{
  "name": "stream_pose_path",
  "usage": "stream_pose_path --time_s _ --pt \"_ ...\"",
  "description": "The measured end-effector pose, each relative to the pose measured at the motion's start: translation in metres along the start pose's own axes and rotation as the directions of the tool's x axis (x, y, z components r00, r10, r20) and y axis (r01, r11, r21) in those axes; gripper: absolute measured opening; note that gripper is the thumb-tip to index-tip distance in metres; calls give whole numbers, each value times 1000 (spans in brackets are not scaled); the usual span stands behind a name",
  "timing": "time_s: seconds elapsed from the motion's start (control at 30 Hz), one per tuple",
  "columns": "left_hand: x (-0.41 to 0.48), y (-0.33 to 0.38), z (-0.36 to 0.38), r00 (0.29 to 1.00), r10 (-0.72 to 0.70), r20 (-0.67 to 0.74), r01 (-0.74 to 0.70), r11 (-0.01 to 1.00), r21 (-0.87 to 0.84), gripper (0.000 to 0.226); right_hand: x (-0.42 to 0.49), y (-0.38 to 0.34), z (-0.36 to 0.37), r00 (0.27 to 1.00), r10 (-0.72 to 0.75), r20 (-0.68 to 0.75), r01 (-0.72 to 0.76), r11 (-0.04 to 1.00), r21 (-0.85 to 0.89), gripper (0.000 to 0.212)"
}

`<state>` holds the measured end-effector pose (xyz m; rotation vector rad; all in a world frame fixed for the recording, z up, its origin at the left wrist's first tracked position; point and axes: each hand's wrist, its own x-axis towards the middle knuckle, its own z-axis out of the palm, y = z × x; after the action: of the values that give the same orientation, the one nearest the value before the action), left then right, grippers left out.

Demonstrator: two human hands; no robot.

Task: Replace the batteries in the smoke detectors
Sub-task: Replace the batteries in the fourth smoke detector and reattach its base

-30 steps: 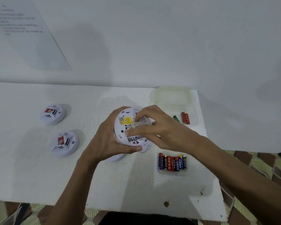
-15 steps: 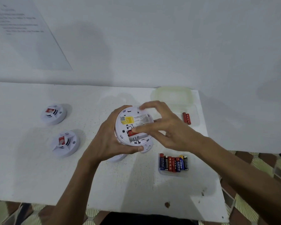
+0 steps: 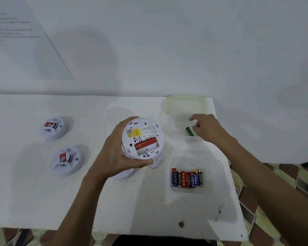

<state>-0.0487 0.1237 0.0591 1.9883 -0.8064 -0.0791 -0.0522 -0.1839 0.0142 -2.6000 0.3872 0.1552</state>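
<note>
My left hand [image 3: 112,157] grips a white smoke detector [image 3: 142,137] tilted up, its back towards me. One red battery [image 3: 146,142] sits in the open compartment, and the slot beside it is bare. My right hand [image 3: 208,128] hovers with loosely curled fingers over a clear container [image 3: 167,121] at the back right, holding nothing that I can see. A green battery [image 3: 189,131] lies in that container at my fingertips. A clear tray [image 3: 219,174] nearer to me holds several batteries [image 3: 187,177] in a row.
Two more smoke detectors [image 3: 52,127] [image 3: 67,160] lie face up on the white table's left side. A white round part [image 3: 124,174] lies under my left hand. The container's lid [image 3: 185,103] stands open at the back. The table's right edge is close to the tray.
My right hand left the detector and moved right and back to the clear container. The compartment is now uncovered, showing one red battery. My left hand kept holding the detector.
</note>
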Motion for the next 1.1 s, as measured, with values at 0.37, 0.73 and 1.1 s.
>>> stream_pose_path --time_s 0.37,0.73,1.1 --pt "-1 -12 1 1000 -18 14 18 1000 2 87 32 6 21 989 12 151 12 988 -153 18" --pt "3 -12 2 1000 22 -22 -22 1000 15 77 -51 -70 -11 960 -15 -280 215 683 698 19" --pt "7 -6 3 994 65 -82 -55 991 125 86 -113 -118 25 923 -105 -371 340 675 655 17"
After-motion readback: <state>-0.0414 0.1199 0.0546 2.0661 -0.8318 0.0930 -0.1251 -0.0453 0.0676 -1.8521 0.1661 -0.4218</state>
